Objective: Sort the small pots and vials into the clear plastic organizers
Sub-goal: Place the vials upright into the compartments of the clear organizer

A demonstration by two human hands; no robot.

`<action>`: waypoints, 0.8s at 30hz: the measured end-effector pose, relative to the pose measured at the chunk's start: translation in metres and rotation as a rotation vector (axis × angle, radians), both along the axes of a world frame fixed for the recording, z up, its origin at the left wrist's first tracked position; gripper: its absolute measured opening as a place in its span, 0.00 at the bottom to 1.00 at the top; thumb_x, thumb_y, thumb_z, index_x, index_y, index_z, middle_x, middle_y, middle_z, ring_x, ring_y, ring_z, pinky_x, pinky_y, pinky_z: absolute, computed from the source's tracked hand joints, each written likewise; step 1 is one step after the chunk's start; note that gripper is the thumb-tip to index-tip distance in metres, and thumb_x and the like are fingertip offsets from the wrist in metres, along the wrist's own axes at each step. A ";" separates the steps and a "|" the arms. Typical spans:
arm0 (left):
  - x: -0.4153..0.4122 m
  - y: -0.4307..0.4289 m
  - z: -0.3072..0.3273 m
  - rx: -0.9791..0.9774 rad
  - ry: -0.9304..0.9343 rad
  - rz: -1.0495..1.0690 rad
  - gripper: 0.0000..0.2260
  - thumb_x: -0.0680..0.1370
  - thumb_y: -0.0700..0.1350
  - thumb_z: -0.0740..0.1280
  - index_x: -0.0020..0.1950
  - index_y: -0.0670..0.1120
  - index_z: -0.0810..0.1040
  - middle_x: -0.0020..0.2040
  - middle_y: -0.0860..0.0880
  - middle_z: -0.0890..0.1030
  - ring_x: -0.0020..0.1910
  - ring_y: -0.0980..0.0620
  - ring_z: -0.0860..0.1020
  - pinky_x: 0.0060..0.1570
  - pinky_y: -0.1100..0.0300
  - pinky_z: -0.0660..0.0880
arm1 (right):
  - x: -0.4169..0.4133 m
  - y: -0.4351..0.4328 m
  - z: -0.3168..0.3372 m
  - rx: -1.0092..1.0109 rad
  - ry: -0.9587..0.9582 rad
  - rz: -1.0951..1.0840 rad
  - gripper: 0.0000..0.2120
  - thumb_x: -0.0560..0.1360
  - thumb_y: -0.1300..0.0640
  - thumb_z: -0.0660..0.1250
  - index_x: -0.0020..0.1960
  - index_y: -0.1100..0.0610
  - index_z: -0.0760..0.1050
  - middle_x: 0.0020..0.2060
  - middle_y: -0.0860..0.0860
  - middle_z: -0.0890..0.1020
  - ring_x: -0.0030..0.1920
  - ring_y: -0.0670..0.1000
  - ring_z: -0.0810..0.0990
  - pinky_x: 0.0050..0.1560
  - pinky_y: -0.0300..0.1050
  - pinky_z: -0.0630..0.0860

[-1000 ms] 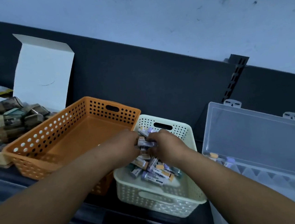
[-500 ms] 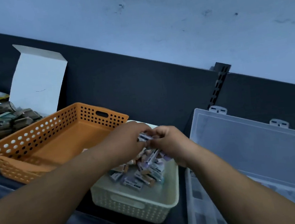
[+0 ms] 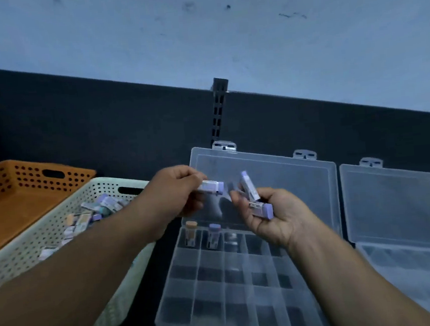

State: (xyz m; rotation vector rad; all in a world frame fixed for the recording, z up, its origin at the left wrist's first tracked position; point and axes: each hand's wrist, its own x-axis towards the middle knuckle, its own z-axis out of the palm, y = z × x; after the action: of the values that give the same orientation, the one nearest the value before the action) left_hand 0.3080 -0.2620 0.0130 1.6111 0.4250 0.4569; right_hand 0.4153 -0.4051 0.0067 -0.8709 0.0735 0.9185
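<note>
**Hands over the open organizer.** Both your hands, which a moment ago worked together above the cream basket [image 3: 99,184], have crossed to the right. They now hang apart above the near organizer [image 3: 205,275]. Picking appears to be over, and placing looks like the next step.

Your left hand [image 3: 180,192] pinches one lilac-capped vial [image 3: 212,187] by its base between thumb and fingertips, with the cap pointing right toward your other hand. Your right hand [image 3: 278,217] lies palm up, its fingers curled round two more vials. A tilted vial [image 3: 249,189] stands out above the fingertips, and a flat vial [image 3: 261,209] lies across the palm below it. The left-hand vial sits just left of the right fingertips and does not touch them.

Below both sets of fingers lies the organizer's back row. There an orange-capped vial [image 3: 191,232] and a standing lilac vial [image 3: 214,234] already occupy the two leftmost cells. The cell beside them may hold something, but it is too blurred to tell. Behind your fingers stands the raised lid [image 3: 288,177].

Many vials remain in the cream basket, left of your left wrist, so the task is judged to be at an early stage. An orange basket [image 3: 7,175] lies beyond it. A second organizer [image 3: 399,198] sits well right of your right hand.
</note>
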 end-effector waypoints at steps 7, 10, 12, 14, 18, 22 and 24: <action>0.030 -0.055 -0.002 0.043 0.073 -0.153 0.06 0.80 0.40 0.63 0.50 0.41 0.80 0.37 0.45 0.79 0.29 0.55 0.77 0.31 0.66 0.76 | 0.008 -0.054 -0.009 -0.027 -0.084 0.045 0.13 0.80 0.53 0.59 0.46 0.61 0.76 0.35 0.56 0.80 0.26 0.51 0.79 0.22 0.36 0.74; 0.035 -0.066 -0.002 0.065 0.092 -0.181 0.04 0.79 0.37 0.64 0.49 0.40 0.79 0.37 0.45 0.79 0.30 0.55 0.77 0.31 0.67 0.76 | 0.014 -0.070 -0.012 -0.114 -0.168 0.063 0.13 0.81 0.52 0.57 0.47 0.57 0.77 0.35 0.52 0.81 0.29 0.48 0.78 0.24 0.35 0.71; 0.039 -0.070 -0.003 0.069 0.111 -0.185 0.04 0.78 0.36 0.65 0.46 0.42 0.79 0.34 0.47 0.80 0.32 0.54 0.78 0.33 0.66 0.77 | 0.015 -0.077 -0.014 -0.164 -0.220 0.055 0.14 0.82 0.51 0.56 0.48 0.56 0.78 0.35 0.50 0.81 0.32 0.47 0.76 0.24 0.34 0.69; 0.042 -0.072 -0.004 0.037 0.126 -0.185 0.04 0.77 0.35 0.66 0.44 0.43 0.78 0.31 0.49 0.81 0.33 0.53 0.78 0.36 0.64 0.77 | 0.015 -0.081 -0.016 -0.204 -0.285 0.021 0.14 0.82 0.52 0.57 0.48 0.56 0.79 0.31 0.49 0.80 0.33 0.46 0.73 0.23 0.33 0.66; 0.046 -0.078 -0.004 -0.110 0.161 -0.184 0.07 0.75 0.37 0.69 0.39 0.44 0.73 0.33 0.46 0.80 0.32 0.52 0.78 0.35 0.62 0.75 | 0.016 -0.082 -0.019 -0.240 -0.430 -0.046 0.12 0.82 0.57 0.58 0.46 0.56 0.79 0.26 0.48 0.79 0.30 0.46 0.71 0.24 0.35 0.62; 0.050 -0.082 -0.008 -0.107 0.186 -0.184 0.10 0.73 0.35 0.69 0.37 0.45 0.71 0.34 0.44 0.76 0.31 0.51 0.75 0.36 0.59 0.72 | 0.014 -0.078 -0.021 -0.222 -0.539 -0.032 0.07 0.81 0.60 0.59 0.50 0.58 0.76 0.30 0.52 0.79 0.26 0.45 0.72 0.23 0.37 0.62; 0.047 -0.083 -0.010 -0.067 0.195 -0.257 0.05 0.73 0.34 0.69 0.44 0.43 0.76 0.38 0.42 0.79 0.36 0.50 0.76 0.42 0.55 0.74 | 0.012 -0.074 -0.023 -0.228 -0.582 -0.026 0.06 0.81 0.60 0.60 0.52 0.58 0.76 0.35 0.54 0.79 0.27 0.46 0.73 0.23 0.36 0.65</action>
State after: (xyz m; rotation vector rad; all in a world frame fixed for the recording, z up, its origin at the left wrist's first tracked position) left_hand 0.3554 -0.3451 0.0033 1.6244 0.3684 0.0902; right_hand 0.4271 -0.4793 -0.0162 -1.3179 -0.3174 0.6103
